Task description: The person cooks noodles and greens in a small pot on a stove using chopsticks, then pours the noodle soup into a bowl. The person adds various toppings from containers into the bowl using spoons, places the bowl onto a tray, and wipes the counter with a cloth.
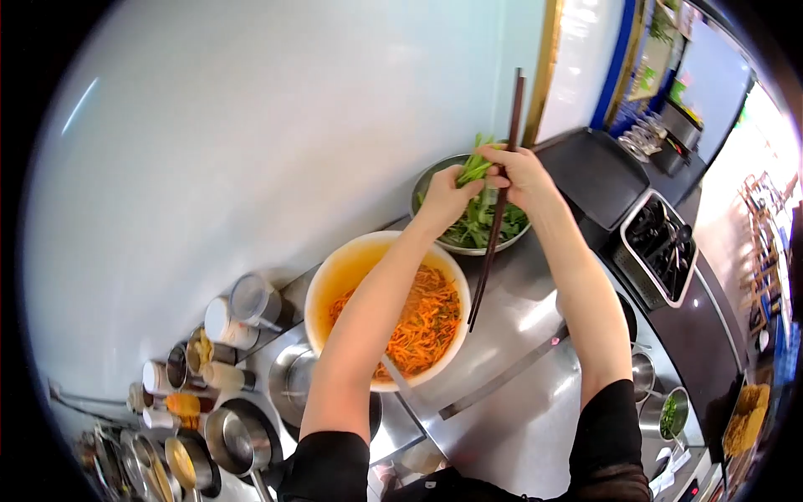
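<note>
My left hand (450,199) is closed on a bunch of green leafy stems (476,166), whose cut ends point up. Close beside it, my right hand (520,174) grips a pair of long dark chopsticks (492,247), and its fingertips also touch the stems. Both hands are over a metal bowl (416,191) of leafy greens (478,224). Under my left forearm stands a large white bowl (313,311) with shredded orange carrot (427,326) mixed with green bits inside. My forearm hides part of the carrot.
Jars and bottles (230,322) line the wall at left, near metal pans (238,439). A utensil basket (657,251) stands at right. Chopped greens fill a small pot (672,414). A flat metal strip (502,378) lies on the steel counter (493,443).
</note>
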### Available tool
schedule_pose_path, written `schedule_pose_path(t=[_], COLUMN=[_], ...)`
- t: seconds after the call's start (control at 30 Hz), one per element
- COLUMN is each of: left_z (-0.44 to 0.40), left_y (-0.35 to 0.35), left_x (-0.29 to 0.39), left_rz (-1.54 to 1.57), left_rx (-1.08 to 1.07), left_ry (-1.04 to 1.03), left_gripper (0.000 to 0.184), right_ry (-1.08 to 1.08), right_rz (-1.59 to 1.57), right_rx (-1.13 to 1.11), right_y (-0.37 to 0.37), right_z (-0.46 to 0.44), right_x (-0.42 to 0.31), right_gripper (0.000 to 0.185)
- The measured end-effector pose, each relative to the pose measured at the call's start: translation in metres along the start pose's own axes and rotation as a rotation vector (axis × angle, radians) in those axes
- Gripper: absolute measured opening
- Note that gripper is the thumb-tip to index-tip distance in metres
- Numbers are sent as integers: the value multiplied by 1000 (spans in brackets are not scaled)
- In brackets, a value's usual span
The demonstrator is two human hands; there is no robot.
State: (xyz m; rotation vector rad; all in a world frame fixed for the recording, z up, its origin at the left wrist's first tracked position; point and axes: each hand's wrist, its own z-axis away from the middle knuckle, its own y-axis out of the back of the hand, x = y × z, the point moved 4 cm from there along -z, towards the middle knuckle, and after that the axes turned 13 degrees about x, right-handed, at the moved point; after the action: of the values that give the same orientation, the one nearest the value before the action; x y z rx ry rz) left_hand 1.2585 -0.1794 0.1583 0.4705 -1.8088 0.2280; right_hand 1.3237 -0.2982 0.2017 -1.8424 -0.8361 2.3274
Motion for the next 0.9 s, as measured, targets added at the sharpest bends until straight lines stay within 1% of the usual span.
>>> schedule_pose_path(t=[0.03, 0.07, 0.1, 0.13, 0.17, 0.2, 0.23, 0.27, 0.3, 0.33, 0.4, 0.47, 0.5, 0.53, 0.57, 0.6, 0.63, 0.67, 0.7, 0.73, 0.8, 0.83, 0.87, 0.9], left_z=[5, 6, 15, 30, 45, 63, 77, 102, 128, 165, 237, 318, 361, 405, 450, 497, 539, 584, 626, 668, 744, 770, 791, 807], left_y=[3, 5, 8, 15, 26, 43, 58, 77, 98, 124, 176, 232, 263, 293, 325, 358, 385, 421, 453, 483, 553, 582, 611, 634], left_x=[5, 0, 5, 17, 25, 34, 30, 36, 42, 66, 99, 133, 140, 150, 164, 183, 205, 210, 217, 222, 227, 229, 229, 222], left_rz=[59, 155, 251, 311, 195, 72, -3, -113, -198, -161, -182, -180, -286, -204, -331, -413, -414, -567, -652, -575, -973, -1112, -1252, -1447], left_rx=[-2, -20, -43, 14, 110, 215, 349, 508, 553, 519, 540, 586, 610, 661, 732, 805, 915, 1004, 1048, 1150, 1148, 1124, 1093, 1066], left_ry=[18, -25, 7, -21, -48, -9, -107, -93, -173, -111, -147, -155, -113, 75, 65, 192, 383, 318, 292, 353, 294, 422, 549, 492], left_gripper=[22, 23, 25, 23, 21, 22, 25, 25, 25, 27, 26, 26, 28, 29, 31, 35, 38, 37, 35, 30, 29, 28, 26, 25], right_ry=[17, 14, 37, 21, -5, 15, -7, -7, 13, 11, 17, 56, 79, 109, 76, 74, 121, 169, 77, 149, 204, 207, 236, 265], right_rz=[34, 51, 103, 169, 218, 202, 238, 316, 340, 258, 125, 63, 65, 67, 79, 83, 112, 139, 94, 170, 164, 164, 92, 18], right_rx=[-13, -74, -94, -128, -124, -143, -234, -202, -124, -120, -313, -475, -467, -456, -312, -316, -230, -143, -672, -788, -871, -856, -514, -171], right_y=[-3, -8, -10, -18, -27, -38, -40, -49, -38, -37, -22, -24, -34, -42, -39, -44, -46, -44, -47, -67, -73, -93, -124, -152], right_z=[3, 7, 10, 20, 34, 47, 53, 68, 54, 63, 63, 95, 122, 152, 172, 191, 206, 222, 237, 279, 319, 356, 399, 444], right_x=[-1, 0, 0, 0, 0, 0, 0, -5, -2, -5, -8, -10, -13, -17, -22, -24, -26, -28, -31, -27, -16, 1, 18, 36], right_gripper=[8, 8, 10, 12, 15, 20, 25, 29, 33, 35, 37, 39, 41, 43, 45, 45, 46, 48, 45, 44, 44, 44, 44, 44])
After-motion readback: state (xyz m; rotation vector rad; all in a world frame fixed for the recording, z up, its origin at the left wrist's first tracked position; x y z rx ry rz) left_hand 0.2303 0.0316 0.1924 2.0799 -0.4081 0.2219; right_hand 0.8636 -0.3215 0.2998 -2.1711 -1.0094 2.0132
